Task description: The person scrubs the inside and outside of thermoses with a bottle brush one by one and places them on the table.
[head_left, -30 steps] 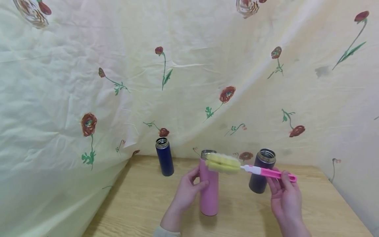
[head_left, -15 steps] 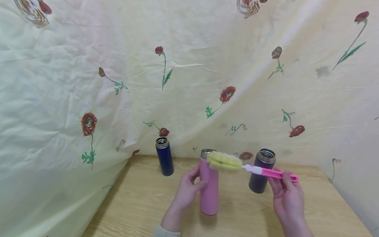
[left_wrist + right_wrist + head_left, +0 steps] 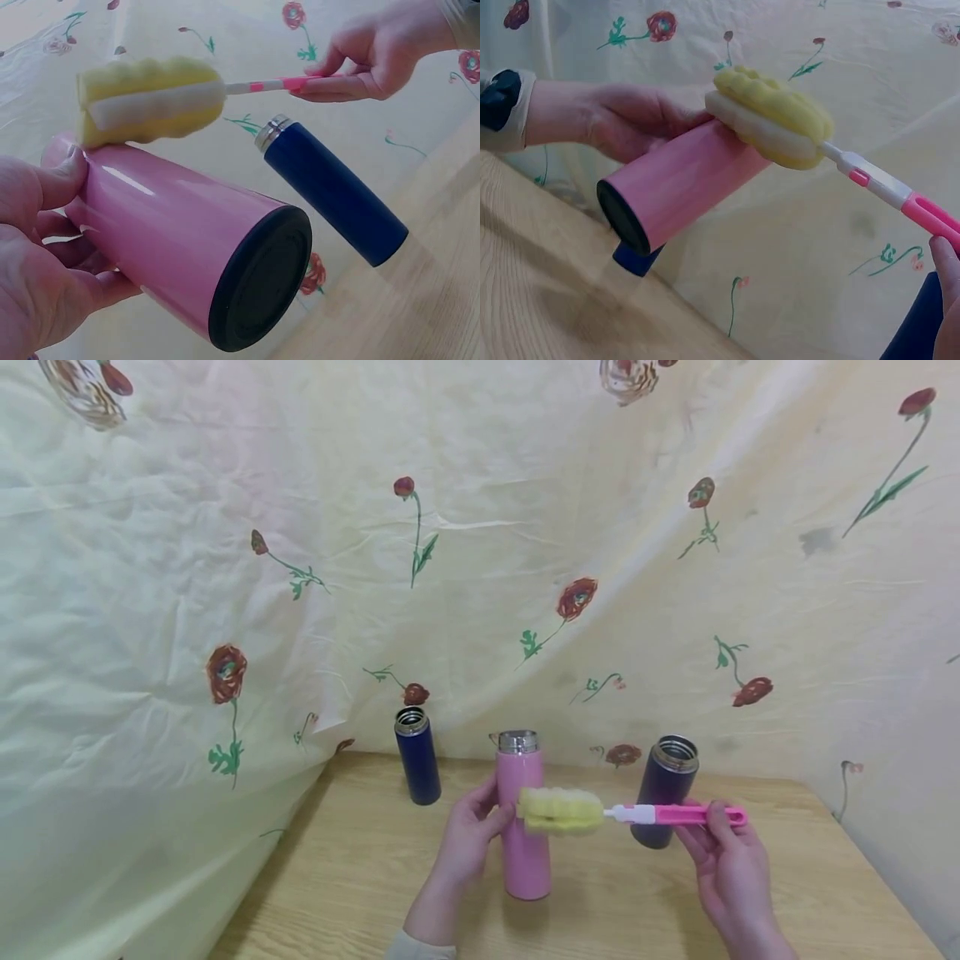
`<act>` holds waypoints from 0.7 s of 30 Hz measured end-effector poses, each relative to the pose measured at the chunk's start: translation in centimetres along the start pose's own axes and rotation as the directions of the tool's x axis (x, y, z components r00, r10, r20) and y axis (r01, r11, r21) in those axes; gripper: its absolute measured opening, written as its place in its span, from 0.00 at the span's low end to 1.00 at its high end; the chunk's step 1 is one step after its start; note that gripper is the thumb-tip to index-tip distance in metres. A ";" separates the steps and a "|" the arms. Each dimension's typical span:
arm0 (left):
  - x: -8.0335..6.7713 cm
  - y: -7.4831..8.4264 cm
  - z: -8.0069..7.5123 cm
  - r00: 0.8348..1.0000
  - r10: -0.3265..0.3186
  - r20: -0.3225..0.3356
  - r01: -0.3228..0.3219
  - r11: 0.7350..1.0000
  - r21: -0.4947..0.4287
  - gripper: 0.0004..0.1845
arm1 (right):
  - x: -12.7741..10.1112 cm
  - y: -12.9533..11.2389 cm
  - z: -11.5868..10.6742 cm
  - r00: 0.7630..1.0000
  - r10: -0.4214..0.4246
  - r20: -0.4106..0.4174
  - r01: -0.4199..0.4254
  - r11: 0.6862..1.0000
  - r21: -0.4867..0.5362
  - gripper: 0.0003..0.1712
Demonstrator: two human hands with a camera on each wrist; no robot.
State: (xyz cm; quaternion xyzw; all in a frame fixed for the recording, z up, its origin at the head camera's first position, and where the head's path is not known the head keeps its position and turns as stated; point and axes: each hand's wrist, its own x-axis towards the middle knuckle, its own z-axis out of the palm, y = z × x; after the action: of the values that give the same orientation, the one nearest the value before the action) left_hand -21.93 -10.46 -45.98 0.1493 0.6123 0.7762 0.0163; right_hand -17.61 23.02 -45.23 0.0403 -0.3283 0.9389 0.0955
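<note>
My left hand (image 3: 467, 837) grips a pink bottle (image 3: 525, 860) around its middle. The bottle is upright with a bare metal neck, and its black base shows in the left wrist view, raised off the table. In my right hand (image 3: 731, 860) is the pink handle of a bottle brush (image 3: 678, 815), pinched between thumb and fingers. The brush lies level, its yellow and white sponge head (image 3: 150, 101) against or just in front of the bottle's side, near my left thumb. Whether sponge and bottle press together is hard to tell.
A blue bottle (image 3: 417, 760) without a lid stands at the back left of the wooden table (image 3: 337, 877). Another dark blue open bottle (image 3: 663, 789) stands behind my right hand. Flower-patterned cloth (image 3: 480, 610) hangs behind and at the sides.
The brush head has dropped from the bottle's neck to its upper side, and the brush has levelled out. The pink bottle has shifted slightly left and up with my left hand.
</note>
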 end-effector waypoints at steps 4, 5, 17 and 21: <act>0.1 -0.1 0.0 1.000 0.011 -0.001 -0.011 1.000 -0.009 0.34 | 0.0 -0.1 -0.8 0.999 0.014 0.034 -0.012 0.998 -0.064 0.09; 0.1 -0.1 0.0 1.000 0.010 0.000 -0.010 1.000 -0.013 0.34 | 0.0 -0.1 -1.1 0.999 0.017 0.045 -0.014 0.997 -0.076 0.09; 0.0 0.4 0.0 1.000 0.012 0.018 -0.011 0.998 -0.055 0.34 | -0.3 -0.5 -2.6 0.980 0.082 0.180 -0.017 0.941 -0.337 0.11; 0.0 0.3 0.0 0.999 0.014 0.038 -0.013 0.999 -0.043 0.33 | -0.1 -0.6 -2.5 0.981 0.086 0.175 -0.015 0.927 -0.374 0.10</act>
State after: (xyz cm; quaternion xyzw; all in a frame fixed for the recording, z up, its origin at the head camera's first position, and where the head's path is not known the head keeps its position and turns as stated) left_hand -21.88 -10.54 -45.66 0.1678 0.5943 0.7861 0.0259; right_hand -17.44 25.00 -46.82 0.1015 -0.5080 0.8541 0.0458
